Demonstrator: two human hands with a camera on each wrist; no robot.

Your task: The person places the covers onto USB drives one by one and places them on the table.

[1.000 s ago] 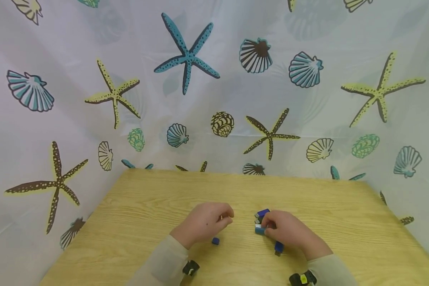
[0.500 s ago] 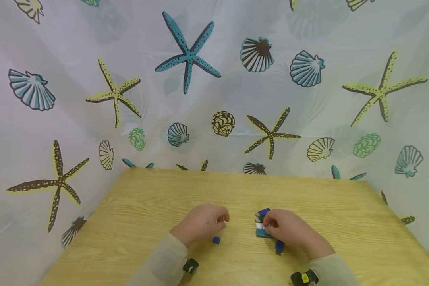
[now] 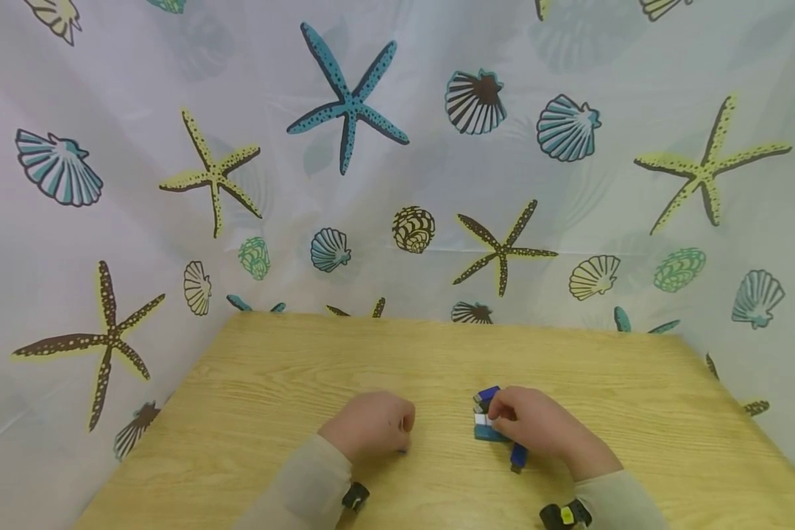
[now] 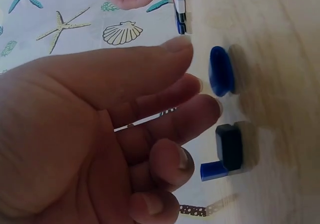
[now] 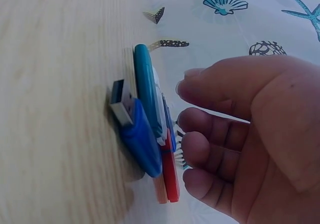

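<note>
My left hand (image 3: 374, 427) is low over the table, fingers loosely curled. In the left wrist view a blue cap (image 4: 221, 72) lies just beyond its fingertips, apart from them. A dark cap (image 4: 229, 147) and a smaller blue cap (image 4: 213, 170) lie farther down that view. My right hand (image 3: 533, 423) hovers by a group of USB sticks, its bent fingers holding nothing. Nearest the camera in the right wrist view is a blue USB stick (image 5: 141, 139) with a bare metal plug. Behind it are a teal stick (image 5: 144, 83) and a red stick (image 5: 171, 181), partly hidden.
The wooden table (image 3: 291, 353) carries everything. A white curtain (image 3: 371, 280) printed with starfish and shells encloses its back and sides. A violet-blue stick (image 3: 488, 393) lies at the far side of the group.
My left hand has moved down and a little left, and now covers most of the blue cap in the head view. The right hand has lifted slightly off the teal stick and now stays almost still.
</note>
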